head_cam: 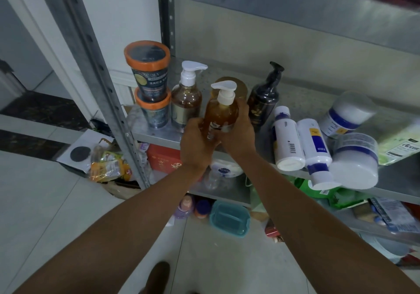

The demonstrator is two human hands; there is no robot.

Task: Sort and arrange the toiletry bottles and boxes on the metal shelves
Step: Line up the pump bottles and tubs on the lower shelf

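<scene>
Setting the amber pump bottle (221,112) down carelessly is judged the main risk. It is held upright at the front edge of the metal shelf (159,133), with the left hand (197,143) wrapped round its base and the right hand (236,132) curled round its body, so a slackened grip could send it to the floor. A second amber bottle (186,103) stands just beside it at nine o'clock and a black pump bottle (263,103) at two o'clock; either could be knocked over by a wide swing, as could the stacked tubs (148,78) at ten o'clock. At four o'clock two white bottles (287,139) are laid flat, one poking past the edge, and could be rolled off by a nudge. Amber liquid is seen filling most of both clear bottles. What the black bottle, the lidded tubs and the white jars (354,159) hold cannot be told.
</scene>
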